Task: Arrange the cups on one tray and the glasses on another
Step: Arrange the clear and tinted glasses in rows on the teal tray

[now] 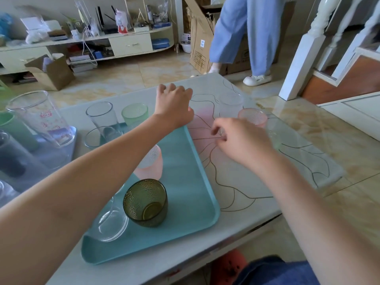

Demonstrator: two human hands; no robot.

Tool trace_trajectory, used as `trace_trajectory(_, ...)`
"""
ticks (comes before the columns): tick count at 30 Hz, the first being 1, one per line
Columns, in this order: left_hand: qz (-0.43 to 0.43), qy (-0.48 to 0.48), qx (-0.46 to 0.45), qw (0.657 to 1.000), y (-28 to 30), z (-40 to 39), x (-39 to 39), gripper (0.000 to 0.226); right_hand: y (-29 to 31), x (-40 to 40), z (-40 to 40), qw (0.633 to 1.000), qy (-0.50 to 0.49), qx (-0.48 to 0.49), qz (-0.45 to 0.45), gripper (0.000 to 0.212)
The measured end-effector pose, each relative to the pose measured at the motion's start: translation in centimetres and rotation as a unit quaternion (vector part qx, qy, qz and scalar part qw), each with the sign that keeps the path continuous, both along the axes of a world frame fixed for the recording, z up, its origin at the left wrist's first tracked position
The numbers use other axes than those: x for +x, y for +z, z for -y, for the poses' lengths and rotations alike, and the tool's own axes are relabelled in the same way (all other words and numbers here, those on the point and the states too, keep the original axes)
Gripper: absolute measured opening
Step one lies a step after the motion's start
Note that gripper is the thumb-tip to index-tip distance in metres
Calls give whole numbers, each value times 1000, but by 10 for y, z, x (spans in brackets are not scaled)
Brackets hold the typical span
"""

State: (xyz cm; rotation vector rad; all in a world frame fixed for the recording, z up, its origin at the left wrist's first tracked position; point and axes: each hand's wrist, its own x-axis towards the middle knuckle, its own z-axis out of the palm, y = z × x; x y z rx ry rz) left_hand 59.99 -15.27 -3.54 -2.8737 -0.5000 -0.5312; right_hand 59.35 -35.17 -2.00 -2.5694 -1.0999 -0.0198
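Our forearms were bare, no sleeves, watch or rings showing; we wore blue trousers (275,271) and a red slipper (229,264).

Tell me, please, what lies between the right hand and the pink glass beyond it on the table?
Nothing: in the head view only bare patterned tabletop separates the right hand from the pink glass; a frosted clear glass stands farther left.
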Motion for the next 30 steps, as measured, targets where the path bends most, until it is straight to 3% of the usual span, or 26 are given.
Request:
trace_trajectory(4, -9, -101, -7, 995, -4, 26, 23, 37, 6, 19, 26, 992, -113, 44, 35, 14)
trace_trajectory(8, -35, -115, -6, 993, -17, 47, 48, 47, -2, 27, 38, 984, -176, -14, 3, 38)
trace_trajectory(13, -75, -75, -36, 994, -25, 51, 66, 53, -16, 29, 45, 982, -171, -76, -30, 31)
trace_trajectory(17, -96, -72, -41, 992, -28, 50, 78, 44, -17, 29, 48, 981, -170, -80, -41, 23)
trace_trajectory(24, -11, -79, -40, 996, -28, 54, 77, 12, -16, 28, 43, 982, -148, -106, -48, 14)
trace_trajectory(30, 27, -84, -74, 993, 21, 35, 28, 11, -16, 26, 43, 987, -131, -87, -40, 14)
